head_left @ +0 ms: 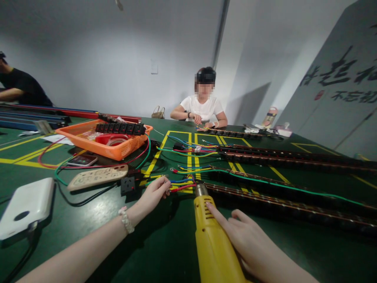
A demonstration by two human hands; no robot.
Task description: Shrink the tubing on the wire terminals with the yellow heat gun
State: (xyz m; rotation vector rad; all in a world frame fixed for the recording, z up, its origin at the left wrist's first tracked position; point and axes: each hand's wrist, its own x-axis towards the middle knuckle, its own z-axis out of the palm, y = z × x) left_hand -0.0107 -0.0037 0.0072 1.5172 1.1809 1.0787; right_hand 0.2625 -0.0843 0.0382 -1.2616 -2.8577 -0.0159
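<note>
My left hand (156, 191) is closed around the ends of several coloured wires (181, 187), red, blue and yellow-green among them. Those wires run to the right into a long black strip (259, 200) with copper-coloured lines along it. In my right hand (244, 232) is a yellow heat gun (213, 239), its metal nozzle (201, 190) pointing away from me at the wires beside the strip's near end. The index finger lies along the vents; the other fingers are partly hidden behind the body.
An orange basket (119, 152) holds red tape and a row of black sockets (119, 128). Near it lie a beige power strip (98, 177), a phone (82, 160) and a white power bank (28, 204). More wired strips (294, 156) stretch rightward. A co-worker (204, 104) sits opposite.
</note>
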